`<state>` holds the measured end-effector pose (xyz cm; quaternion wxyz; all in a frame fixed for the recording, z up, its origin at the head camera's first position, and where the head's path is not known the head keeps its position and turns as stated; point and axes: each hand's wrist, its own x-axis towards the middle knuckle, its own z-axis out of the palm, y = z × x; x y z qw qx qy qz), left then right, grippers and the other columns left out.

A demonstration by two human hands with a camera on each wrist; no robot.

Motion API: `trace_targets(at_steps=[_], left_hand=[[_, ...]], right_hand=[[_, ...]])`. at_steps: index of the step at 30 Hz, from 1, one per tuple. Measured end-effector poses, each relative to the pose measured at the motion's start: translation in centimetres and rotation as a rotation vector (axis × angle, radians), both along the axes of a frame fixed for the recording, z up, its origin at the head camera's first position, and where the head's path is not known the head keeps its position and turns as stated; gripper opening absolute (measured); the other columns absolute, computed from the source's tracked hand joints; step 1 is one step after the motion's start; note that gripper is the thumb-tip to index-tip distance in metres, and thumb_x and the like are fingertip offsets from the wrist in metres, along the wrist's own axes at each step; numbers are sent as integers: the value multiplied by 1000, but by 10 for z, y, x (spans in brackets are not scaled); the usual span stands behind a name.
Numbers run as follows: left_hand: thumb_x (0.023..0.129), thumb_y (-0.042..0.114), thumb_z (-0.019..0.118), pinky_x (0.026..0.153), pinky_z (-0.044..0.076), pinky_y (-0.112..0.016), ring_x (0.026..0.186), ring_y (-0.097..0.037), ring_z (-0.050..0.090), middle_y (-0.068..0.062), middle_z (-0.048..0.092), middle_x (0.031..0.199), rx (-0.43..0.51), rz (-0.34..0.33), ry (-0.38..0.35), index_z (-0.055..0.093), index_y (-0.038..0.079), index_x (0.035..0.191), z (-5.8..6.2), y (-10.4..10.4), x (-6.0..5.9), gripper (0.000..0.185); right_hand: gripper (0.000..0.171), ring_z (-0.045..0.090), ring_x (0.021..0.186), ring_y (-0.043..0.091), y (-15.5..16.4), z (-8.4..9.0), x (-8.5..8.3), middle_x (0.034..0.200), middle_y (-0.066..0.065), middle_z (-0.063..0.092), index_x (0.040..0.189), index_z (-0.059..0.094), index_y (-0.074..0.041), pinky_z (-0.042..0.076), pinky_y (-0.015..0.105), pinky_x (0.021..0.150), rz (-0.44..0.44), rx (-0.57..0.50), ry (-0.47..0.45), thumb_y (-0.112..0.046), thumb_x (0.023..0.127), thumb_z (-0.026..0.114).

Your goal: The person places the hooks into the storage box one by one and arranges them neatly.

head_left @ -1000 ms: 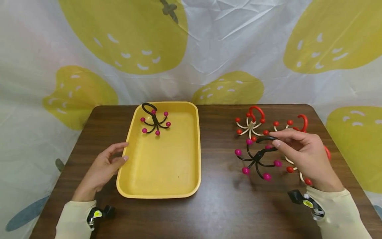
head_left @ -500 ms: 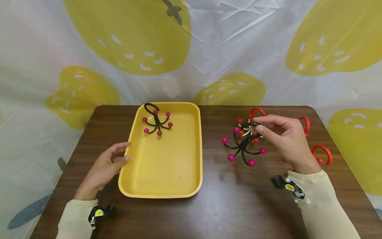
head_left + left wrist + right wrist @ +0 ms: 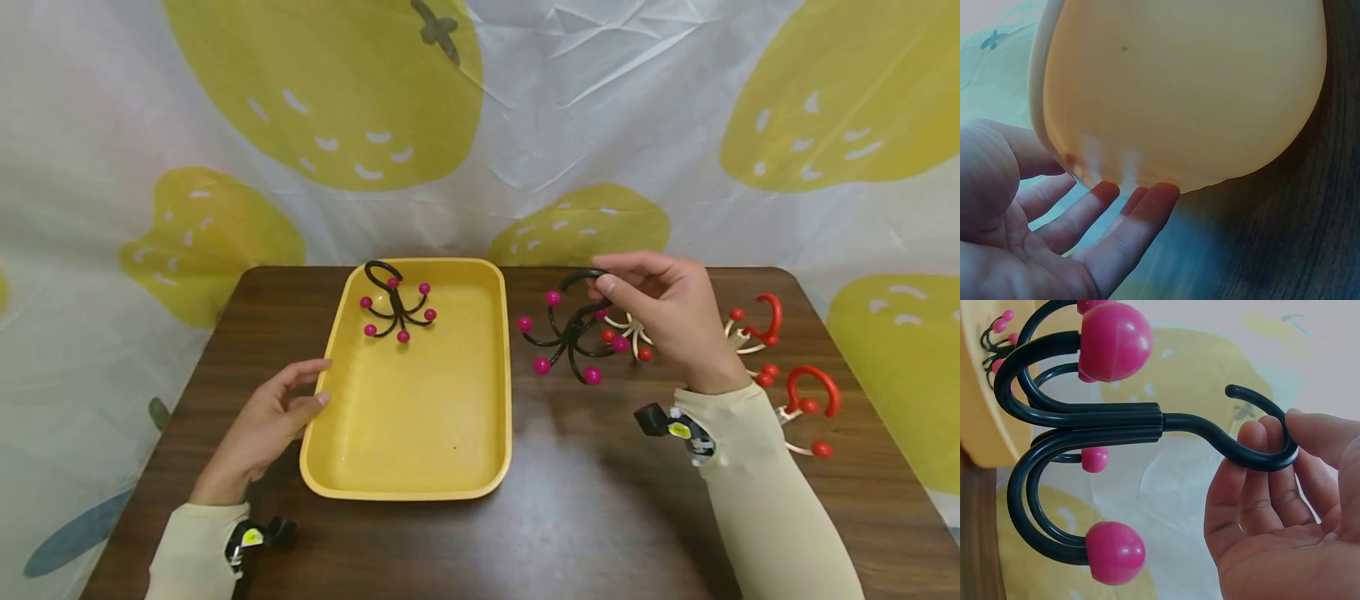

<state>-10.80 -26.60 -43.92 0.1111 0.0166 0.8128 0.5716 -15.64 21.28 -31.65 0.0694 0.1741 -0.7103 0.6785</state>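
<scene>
My right hand (image 3: 660,312) pinches a black hook hanger (image 3: 573,329) by its curved top, thumb against the fingers. Several curved arms with pink ball tips fan out below. It hangs above the table, just right of the yellow tray (image 3: 405,495). In the right wrist view the black hook hanger (image 3: 1116,422) fills the middle. A second black hook hanger (image 3: 397,304) with pink balls lies in the tray's far left part. At the tray's left rim rests my left hand (image 3: 262,425); the left wrist view has its fingertips (image 3: 1163,194) against the tray's outer wall.
Cream hook hangers with red balls and red hooks lie on the right of the brown table (image 3: 592,533). One cream hanger (image 3: 633,329) is partly hidden behind my right hand; another cream hanger (image 3: 813,392) lies near my sleeve. A lemon-print cloth (image 3: 570,125) hangs behind.
My right hand has carried the black hook hanger left and farther back, from among the cream hangers to near the tray's right side. The left hand stays at the tray's rim.
</scene>
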Motion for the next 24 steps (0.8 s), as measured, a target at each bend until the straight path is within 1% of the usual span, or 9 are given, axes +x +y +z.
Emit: trace_targets(at_steps=[2,5,7,15,19,24], left_hand=[[107,14,63,82,65,-38,112,-28,69,-27,46,154,-7,1,1,45,7,157,0,0,1,53],[107,15,63,81,65,-38,111,-26,70,-27,46,154,-16,4,1,46,7,156,-1,-1,2,52],[107,15,63,81,65,-38,110,-24,70,-27,46,154,-19,6,0,46,7,156,-1,-1,2,52],[108,15,63,82,65,-37,108,-20,70,-27,45,154,-22,4,4,46,7,156,-1,-2,2,52],[107,15,63,81,65,-36,107,-18,70,-27,45,154,-11,3,4,45,7,156,-2,-2,1,53],[107,14,64,81,65,-36,106,-17,69,-27,44,154,6,-1,2,44,6,157,-1,-2,2,54]], right_hand=[[21,78,86,14,-7,3,-3,91,3,82,117,78,2,61,23,84,7,-8,-4,-4,97,76],[21,78,87,14,-16,7,-9,95,3,82,118,78,1,62,24,87,32,-19,-4,-5,97,76],[22,78,88,13,-22,8,-14,96,2,82,119,77,3,62,24,87,50,-29,2,-4,97,75],[21,78,87,13,-46,9,-37,96,1,82,116,79,0,62,24,85,113,-33,26,0,96,74],[22,77,87,12,-56,11,-49,99,0,82,117,78,2,62,24,83,112,9,50,-2,96,75],[23,77,89,13,-69,14,-61,101,-2,82,118,79,-2,61,23,80,99,98,69,-9,97,76]])
